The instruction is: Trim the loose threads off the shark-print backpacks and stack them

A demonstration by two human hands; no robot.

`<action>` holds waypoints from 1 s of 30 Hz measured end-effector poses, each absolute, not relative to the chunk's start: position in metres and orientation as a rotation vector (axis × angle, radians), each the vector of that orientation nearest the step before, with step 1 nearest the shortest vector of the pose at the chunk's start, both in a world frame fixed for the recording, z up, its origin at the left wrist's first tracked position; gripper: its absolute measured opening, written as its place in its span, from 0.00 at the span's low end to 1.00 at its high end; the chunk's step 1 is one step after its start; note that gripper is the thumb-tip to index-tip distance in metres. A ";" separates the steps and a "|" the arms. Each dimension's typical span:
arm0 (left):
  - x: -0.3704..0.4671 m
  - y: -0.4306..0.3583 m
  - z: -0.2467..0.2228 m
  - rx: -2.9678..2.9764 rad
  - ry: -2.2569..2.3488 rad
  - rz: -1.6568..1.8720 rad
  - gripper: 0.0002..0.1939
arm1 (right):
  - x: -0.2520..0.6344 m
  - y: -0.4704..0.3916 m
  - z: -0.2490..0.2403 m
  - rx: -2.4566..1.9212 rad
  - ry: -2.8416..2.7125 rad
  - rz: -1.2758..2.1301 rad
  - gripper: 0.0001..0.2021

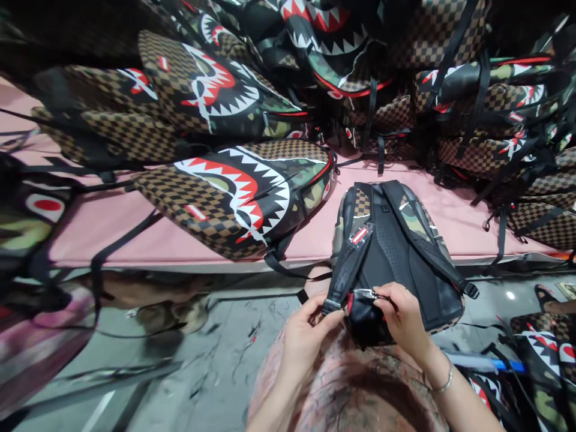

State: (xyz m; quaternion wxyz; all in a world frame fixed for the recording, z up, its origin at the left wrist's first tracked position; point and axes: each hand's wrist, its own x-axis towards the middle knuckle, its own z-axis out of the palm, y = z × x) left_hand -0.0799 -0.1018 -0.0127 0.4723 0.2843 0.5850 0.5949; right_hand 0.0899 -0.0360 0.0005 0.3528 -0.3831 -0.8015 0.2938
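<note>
A black-backed backpack [382,240] lies back side up, its top on the pink table and its lower end over my lap. A small clear packet with a red-and-white tag [360,236] sits on its left shoulder strap. My left hand [303,339] pinches the lower end of that shoulder strap [335,300] by its buckle. My right hand [407,324] is closed, thumb against fingers, at the silver-coloured edge of a small black pouch-like piece with red trim [364,315]. Whether this piece belongs to the backpack, I cannot tell. My right fingers partly hide what they grip.
A checkered backpack with a shark-mouth print [256,192] lies left on the pink table [310,234]. Similar backpacks are piled behind and on the right [481,144]. More bags [540,354] are at the lower right. Loose straps hang over the table edge.
</note>
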 end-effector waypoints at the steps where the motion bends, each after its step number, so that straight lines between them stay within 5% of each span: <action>1: -0.079 -0.102 -0.011 0.703 1.445 1.449 0.14 | 0.090 -0.035 0.001 -0.975 -2.110 0.737 0.08; 9: -0.072 -0.096 -0.003 0.897 1.544 1.415 0.07 | 0.099 -0.033 0.015 -0.999 -2.306 0.691 0.08; 19: -0.071 -0.098 -0.008 0.899 1.578 1.404 0.07 | 0.097 -0.025 0.023 -0.878 -2.556 0.523 0.11; 30: -0.072 -0.098 -0.010 0.798 1.516 1.431 0.11 | 0.097 -0.036 0.014 -1.008 -2.300 0.712 0.09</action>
